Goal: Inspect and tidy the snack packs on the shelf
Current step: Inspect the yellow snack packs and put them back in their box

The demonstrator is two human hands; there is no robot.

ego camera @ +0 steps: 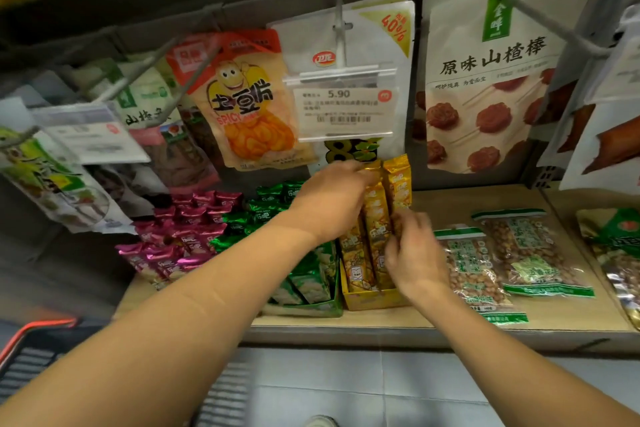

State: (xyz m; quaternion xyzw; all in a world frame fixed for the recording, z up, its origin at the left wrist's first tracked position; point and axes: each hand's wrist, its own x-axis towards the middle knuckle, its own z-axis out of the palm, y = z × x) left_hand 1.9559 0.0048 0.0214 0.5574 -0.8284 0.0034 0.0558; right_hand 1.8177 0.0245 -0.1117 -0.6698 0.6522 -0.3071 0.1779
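Yellow snack packs [375, 218] stand upright in their tray, left hand [332, 204] gripping their tops, right hand [415, 253] pinching their fronts.

We read "5.90" on the price tag [346, 107]. Above it, the white pack [377, 35] shows "40%". Left of the tag, the potato-chip pouch [249, 104] reads "土豆片" and "SPICY". Right of it, the hawthorn bag [485, 80] reads "原味山楂棒".
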